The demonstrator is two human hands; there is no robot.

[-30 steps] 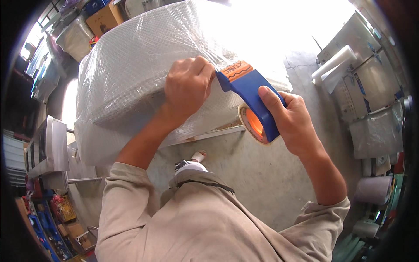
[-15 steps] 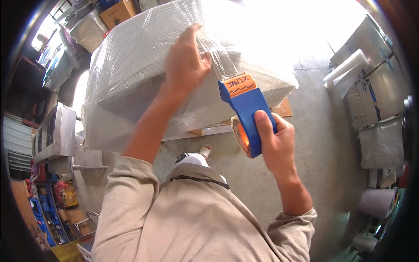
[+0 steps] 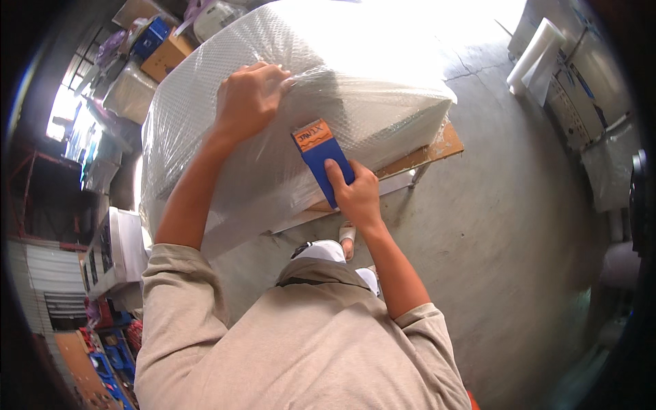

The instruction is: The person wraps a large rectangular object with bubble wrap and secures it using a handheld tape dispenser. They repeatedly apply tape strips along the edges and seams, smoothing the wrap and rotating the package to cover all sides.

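A large box-like item wrapped in bubble wrap point(image 3: 383, 102) rests on a wooden-topped table point(image 3: 447, 142) in front of me. My left hand point(image 3: 249, 102) is closed at its upper front edge, fingers pinching the clear wrap, which creases toward the fingertips. My right hand point(image 3: 355, 195) grips a blue tape dispenser point(image 3: 328, 167) with an orange front end. The dispenser's orange end is close to the front face of the wrapped item, below and right of my left hand; whether it touches cannot be told. Its tape roll is hidden now.
Behind, on the left, are a cardboard box point(image 3: 166, 56) and a blue container point(image 3: 152, 37). A metal appliance point(image 3: 116, 249) stands at the left. To the right are a white roll of sheeting point(image 3: 536, 58) and metal cabinets point(image 3: 591, 96). Concrete floor point(image 3: 492, 260) lies between.
My right hand has brought the tape dispenser left, against or near the wrap's front. My left hand has shifted left and closed on the wrap. The view has also shifted.
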